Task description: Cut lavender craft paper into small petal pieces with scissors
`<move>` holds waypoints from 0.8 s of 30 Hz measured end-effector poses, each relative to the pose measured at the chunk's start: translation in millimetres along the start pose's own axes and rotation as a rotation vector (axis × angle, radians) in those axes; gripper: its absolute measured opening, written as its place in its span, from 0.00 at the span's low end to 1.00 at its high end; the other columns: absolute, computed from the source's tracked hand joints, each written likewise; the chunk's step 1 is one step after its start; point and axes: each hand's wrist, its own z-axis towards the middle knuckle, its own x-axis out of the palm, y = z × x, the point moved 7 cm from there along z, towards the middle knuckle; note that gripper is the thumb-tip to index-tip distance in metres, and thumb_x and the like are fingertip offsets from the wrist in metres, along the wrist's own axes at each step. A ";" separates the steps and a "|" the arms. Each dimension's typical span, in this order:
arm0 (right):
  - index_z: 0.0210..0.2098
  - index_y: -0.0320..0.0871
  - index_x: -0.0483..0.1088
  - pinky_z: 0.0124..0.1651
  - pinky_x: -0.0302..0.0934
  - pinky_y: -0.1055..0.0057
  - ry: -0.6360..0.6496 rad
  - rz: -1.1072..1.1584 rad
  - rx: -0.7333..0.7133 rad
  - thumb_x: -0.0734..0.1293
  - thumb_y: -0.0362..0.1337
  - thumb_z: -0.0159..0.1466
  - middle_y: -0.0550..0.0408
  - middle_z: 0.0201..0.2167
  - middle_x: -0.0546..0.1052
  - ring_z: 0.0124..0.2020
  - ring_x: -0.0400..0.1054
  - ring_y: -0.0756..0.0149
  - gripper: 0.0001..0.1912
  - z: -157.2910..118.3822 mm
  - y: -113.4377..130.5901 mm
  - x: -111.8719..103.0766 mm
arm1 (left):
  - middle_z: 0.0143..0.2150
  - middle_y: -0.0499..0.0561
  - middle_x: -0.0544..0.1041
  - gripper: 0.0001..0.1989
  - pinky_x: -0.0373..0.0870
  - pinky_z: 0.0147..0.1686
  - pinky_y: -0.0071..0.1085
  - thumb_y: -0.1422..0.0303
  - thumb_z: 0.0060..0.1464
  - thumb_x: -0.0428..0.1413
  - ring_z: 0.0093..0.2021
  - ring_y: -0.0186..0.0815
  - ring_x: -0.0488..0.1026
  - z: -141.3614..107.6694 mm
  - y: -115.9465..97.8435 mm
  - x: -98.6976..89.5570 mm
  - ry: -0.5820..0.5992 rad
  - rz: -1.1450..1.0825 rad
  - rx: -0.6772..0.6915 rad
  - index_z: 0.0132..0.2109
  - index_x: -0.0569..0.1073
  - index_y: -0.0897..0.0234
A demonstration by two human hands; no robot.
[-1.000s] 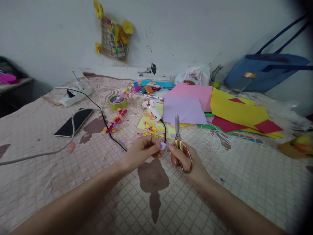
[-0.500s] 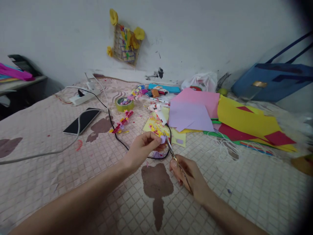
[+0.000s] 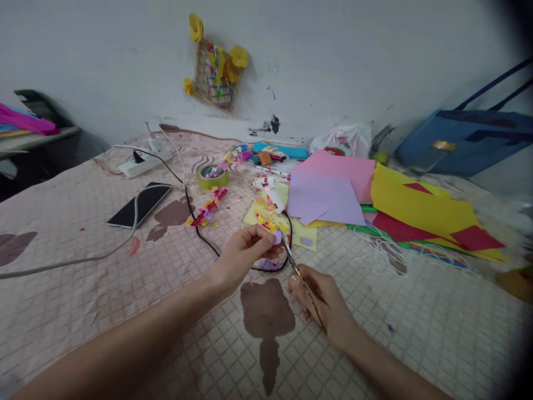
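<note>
Your left hand (image 3: pixel 245 253) pinched a small purple paper (image 3: pixel 277 238) above the table (image 3: pixel 83 300); your right hand (image 3: pixel 322 294) gripped the scissors (image 3: pixel 295 265), their blades close beside this paper. Farther back, the tape roll (image 3: pixel 217 183) contained small coloured pieces (image 3: pixel 212 173). What the white bag (image 3: pixel 350 135) contained, I could not tell.

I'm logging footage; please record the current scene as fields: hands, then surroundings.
Left hand: pinching lilac paper piece
Right hand: holding scissors, blades beside that piece
Beyond hands: glue gun, black cord, colored scraps, pale yellow paper
Toward left: tape roll; flat dark device crossed by grey cable
Toward right: pink sheet, lilac sheet, yellow sheet
</note>
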 end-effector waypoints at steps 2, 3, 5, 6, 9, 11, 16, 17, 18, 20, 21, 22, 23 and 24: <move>0.22 0.43 0.59 0.19 0.44 0.75 0.006 0.001 -0.002 0.60 0.50 0.59 0.63 0.15 0.58 0.17 0.51 0.73 0.18 0.4 -1.1 0.5 | 0.26 0.48 0.74 0.10 0.68 0.34 0.28 0.67 0.46 0.59 0.28 0.28 0.71 -0.3 0.2 0.3 -0.002 -0.004 -0.006 0.29 0.67 0.68; 0.22 0.43 0.59 0.19 0.45 0.75 0.009 0.001 -0.004 0.60 0.49 0.59 0.63 0.15 0.58 0.17 0.51 0.73 0.17 0.6 -1.9 0.7 | 0.26 0.48 0.74 0.09 0.68 0.34 0.27 0.67 0.46 0.59 0.28 0.28 0.71 -0.5 0.3 0.4 -0.003 -0.007 -0.008 0.29 0.67 0.68; 0.23 0.43 0.59 0.19 0.45 0.75 0.009 -0.003 -0.011 0.60 0.49 0.60 0.63 0.15 0.58 0.17 0.51 0.73 0.17 1.0 -3.0 0.8 | 0.26 0.48 0.74 0.09 0.68 0.34 0.27 0.67 0.47 0.59 0.28 0.28 0.71 -0.8 0.1 0.7 -0.005 -0.015 -0.011 0.29 0.67 0.68; 0.22 0.43 0.59 0.19 0.45 0.75 0.008 -0.005 -0.013 0.59 0.49 0.60 0.63 0.15 0.58 0.17 0.51 0.73 0.18 1.2 -3.5 0.7 | 0.26 0.48 0.74 0.09 0.68 0.34 0.27 0.67 0.47 0.59 0.28 0.28 0.71 -0.9 0.1 0.8 -0.006 -0.019 -0.013 0.29 0.67 0.68; 0.23 0.43 0.59 0.19 0.45 0.75 0.010 -0.009 -0.016 0.58 0.50 0.61 0.63 0.15 0.57 0.17 0.51 0.74 0.18 1.1 -4.0 0.5 | 0.26 0.48 0.74 0.09 0.68 0.34 0.27 0.67 0.46 0.59 0.28 0.27 0.71 -1.1 0.0 1.3 -0.005 -0.024 -0.020 0.29 0.67 0.68; 0.23 0.43 0.59 0.19 0.45 0.75 0.008 -0.017 -0.013 0.58 0.50 0.61 0.63 0.15 0.57 0.17 0.51 0.74 0.19 0.7 -4.3 0.0 | 0.26 0.48 0.74 0.09 0.68 0.35 0.27 0.67 0.46 0.59 0.28 0.28 0.71 -1.2 0.3 1.2 -0.006 -0.021 -0.023 0.29 0.67 0.68; 0.22 0.44 0.58 0.19 0.45 0.75 0.008 -0.030 -0.005 0.57 0.51 0.61 0.63 0.15 0.57 0.17 0.51 0.73 0.20 0.6 -3.5 0.0 | 0.27 0.48 0.74 0.09 0.68 0.36 0.28 0.67 0.48 0.58 0.29 0.28 0.71 -0.9 1.6 0.3 0.005 -0.012 -0.019 0.30 0.67 0.68; 0.22 0.43 0.57 0.19 0.45 0.75 0.011 -0.024 -0.004 0.57 0.52 0.61 0.63 0.15 0.57 0.17 0.51 0.73 0.20 0.9 -3.0 0.5 | 0.28 0.48 0.74 0.09 0.67 0.36 0.28 0.67 0.48 0.58 0.29 0.28 0.71 -0.8 1.7 0.3 0.008 -0.012 -0.017 0.30 0.67 0.68; 0.22 0.43 0.57 0.19 0.45 0.75 0.012 -0.021 -0.005 0.57 0.52 0.61 0.63 0.16 0.57 0.17 0.50 0.73 0.20 1.1 -2.4 0.8 | 0.28 0.48 0.74 0.09 0.67 0.36 0.28 0.67 0.48 0.58 0.29 0.28 0.71 -0.7 1.9 0.3 0.010 -0.015 -0.016 0.30 0.67 0.68; 0.21 0.43 0.56 0.19 0.45 0.75 0.005 -0.024 -0.009 0.57 0.52 0.61 0.63 0.16 0.56 0.18 0.50 0.74 0.20 1.6 -1.6 0.6 | 0.27 0.48 0.74 0.09 0.67 0.36 0.28 0.67 0.47 0.58 0.29 0.28 0.71 -0.5 1.9 0.5 0.008 -0.029 -0.013 0.30 0.67 0.68; 0.21 0.43 0.56 0.19 0.45 0.75 0.000 -0.031 -0.009 0.57 0.52 0.61 0.63 0.16 0.56 0.18 0.49 0.74 0.20 1.7 -1.7 0.3 | 0.27 0.48 0.74 0.09 0.68 0.35 0.28 0.67 0.47 0.59 0.28 0.28 0.71 -0.5 1.9 0.7 0.008 -0.035 -0.013 0.30 0.67 0.68; 0.21 0.43 0.56 0.19 0.45 0.75 -0.004 -0.039 -0.007 0.57 0.52 0.61 0.63 0.16 0.56 0.18 0.49 0.74 0.20 1.7 -1.9 0.1 | 0.27 0.48 0.74 0.09 0.68 0.35 0.28 0.67 0.47 0.59 0.28 0.28 0.71 -0.5 1.8 1.0 0.006 -0.037 -0.013 0.29 0.67 0.68; 0.21 0.43 0.56 0.19 0.45 0.76 -0.004 -0.048 -0.005 0.57 0.52 0.61 0.63 0.16 0.56 0.18 0.49 0.74 0.20 1.5 -2.3 -0.1 | 0.26 0.48 0.74 0.09 0.67 0.35 0.28 0.67 0.46 0.59 0.28 0.28 0.71 -0.7 1.7 1.0 0.003 -0.036 -0.014 0.29 0.67 0.68; 0.21 0.43 0.56 0.19 0.45 0.76 -0.001 -0.054 -0.002 0.57 0.52 0.61 0.63 0.15 0.56 0.17 0.50 0.74 0.20 1.2 -2.5 0.0 | 0.26 0.48 0.74 0.09 0.67 0.35 0.28 0.67 0.46 0.59 0.28 0.28 0.71 -0.8 1.7 0.8 -0.004 -0.033 -0.015 0.29 0.67 0.68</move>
